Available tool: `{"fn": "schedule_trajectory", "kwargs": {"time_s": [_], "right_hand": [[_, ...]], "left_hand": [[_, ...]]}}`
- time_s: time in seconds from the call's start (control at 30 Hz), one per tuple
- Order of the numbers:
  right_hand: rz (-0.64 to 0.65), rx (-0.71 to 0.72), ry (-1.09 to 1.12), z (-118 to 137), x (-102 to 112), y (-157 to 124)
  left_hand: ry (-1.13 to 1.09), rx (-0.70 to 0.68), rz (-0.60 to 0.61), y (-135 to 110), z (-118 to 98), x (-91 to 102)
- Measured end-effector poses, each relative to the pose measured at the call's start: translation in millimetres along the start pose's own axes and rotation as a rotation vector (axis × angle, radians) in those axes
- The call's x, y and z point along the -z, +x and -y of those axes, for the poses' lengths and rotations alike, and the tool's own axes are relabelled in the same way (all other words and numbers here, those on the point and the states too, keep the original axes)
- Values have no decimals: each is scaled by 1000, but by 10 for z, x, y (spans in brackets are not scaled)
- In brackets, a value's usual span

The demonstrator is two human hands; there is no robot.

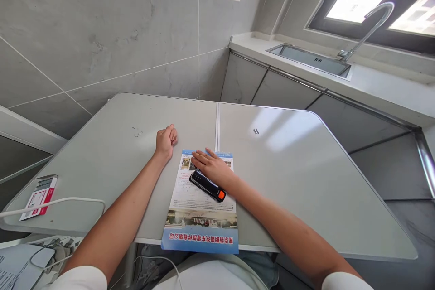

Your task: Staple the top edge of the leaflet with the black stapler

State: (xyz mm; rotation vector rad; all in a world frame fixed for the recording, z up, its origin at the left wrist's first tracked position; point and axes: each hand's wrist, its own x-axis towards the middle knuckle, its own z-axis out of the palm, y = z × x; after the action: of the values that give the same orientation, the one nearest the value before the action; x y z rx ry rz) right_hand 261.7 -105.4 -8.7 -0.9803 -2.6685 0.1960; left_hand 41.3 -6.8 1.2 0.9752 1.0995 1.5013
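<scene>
My left hand [166,141] rests on the table as a closed fist, left of a printed leaflet [204,234]. Whether anything is inside that fist is hidden. My right hand [213,166] lies flat over the upper part of the leaflet, fingers stretched out. Just below its palm is a black stapler [205,185] with an orange end, lying slanted on the paper; I cannot tell whether the hand touches it. The leaflet has blue bands at top and bottom, and its print faces away from me.
Two short grey staple strips [256,131] lie on the folding table [292,181], right of its seam. Tiny dark bits [137,132] are scattered at left. A red-and-white packet [41,195] and a white cable [74,199] are at the left edge. A sink [312,60] stands beyond.
</scene>
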Motion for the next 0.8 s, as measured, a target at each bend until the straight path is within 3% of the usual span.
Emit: {"fn": "schedule_trajectory", "kwargs": {"time_s": [0.37, 0.5, 0.67, 0.73, 0.8], "right_hand": [[11, 63, 41, 240, -186, 335], [12, 66, 49, 232, -235, 531], [-82, 45, 90, 209, -263, 681], [-131, -55, 117, 89, -151, 665], [-186, -288, 122, -173, 56, 575]], "left_hand": [[-169, 152, 167, 111, -112, 128], [-203, 233, 246, 186, -205, 274], [-196, 181, 207, 287, -264, 503], [-215, 162, 173, 314, -250, 549], [-223, 135, 145, 327, -222, 554]]}}
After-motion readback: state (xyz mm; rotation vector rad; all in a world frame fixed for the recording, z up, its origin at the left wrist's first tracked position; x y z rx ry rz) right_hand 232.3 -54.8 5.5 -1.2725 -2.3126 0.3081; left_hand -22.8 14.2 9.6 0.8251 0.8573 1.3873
